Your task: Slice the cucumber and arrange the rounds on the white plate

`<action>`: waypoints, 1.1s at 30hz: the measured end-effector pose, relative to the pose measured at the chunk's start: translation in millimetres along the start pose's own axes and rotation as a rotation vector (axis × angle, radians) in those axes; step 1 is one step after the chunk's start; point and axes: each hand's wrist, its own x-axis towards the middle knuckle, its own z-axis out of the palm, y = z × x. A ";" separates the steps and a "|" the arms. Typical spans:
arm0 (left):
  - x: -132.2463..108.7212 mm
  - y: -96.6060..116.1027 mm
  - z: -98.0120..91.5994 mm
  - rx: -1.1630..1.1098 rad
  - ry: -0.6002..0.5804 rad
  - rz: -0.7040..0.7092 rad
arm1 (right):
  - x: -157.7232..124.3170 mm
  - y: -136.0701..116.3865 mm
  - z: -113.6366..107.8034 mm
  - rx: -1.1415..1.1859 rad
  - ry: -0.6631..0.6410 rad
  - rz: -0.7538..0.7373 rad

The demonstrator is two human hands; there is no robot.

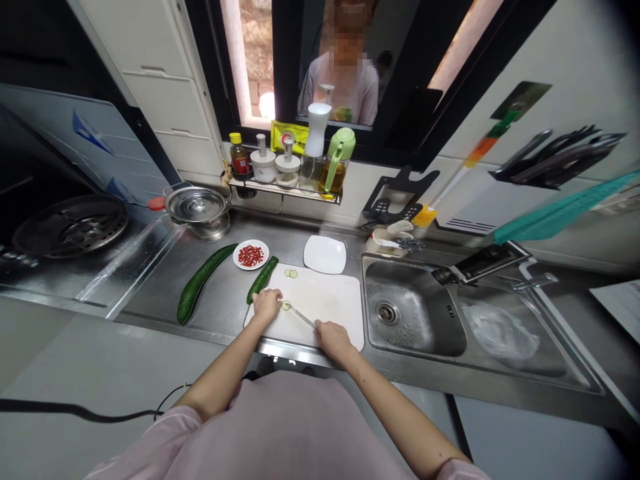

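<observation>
My left hand (266, 305) is closed over the near end of a cucumber (262, 279) that lies on the left edge of a white cutting board (330, 303). My right hand (332, 337) grips the handle of a knife (299, 313), whose blade points up-left and meets the cucumber's cut end by my left fingers. Two thin cucumber slices (291, 273) lie on the board's far side.
A whole cucumber (203, 281) lies on the steel counter to the left, beside a small plate of red chilli pieces (251, 255). An empty white plate (325, 254) sits behind the board. A sink (415, 310) is on the right, a lidded pot (199, 210) at back left.
</observation>
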 end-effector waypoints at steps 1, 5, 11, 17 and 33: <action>0.0 0.1 0.0 0.002 -0.002 -0.001 | 0.1 -0.1 -1.3 -0.001 -0.002 -0.001; 0.8 0.2 0.6 0.009 -0.016 -0.009 | 0.4 -0.3 -6.8 -0.005 -0.024 0.004; 2.3 -0.6 2.5 0.007 -0.004 -0.015 | 1.7 0.3 -10.7 -0.002 -0.050 0.000; 2.2 -0.9 2.6 -0.006 0.005 -0.009 | 3.8 -0.2 -9.3 -0.002 -0.035 -0.009; 3.0 0.2 2.5 -0.009 -0.001 -0.032 | 9.1 -3.2 -10.3 -0.008 -0.045 -0.007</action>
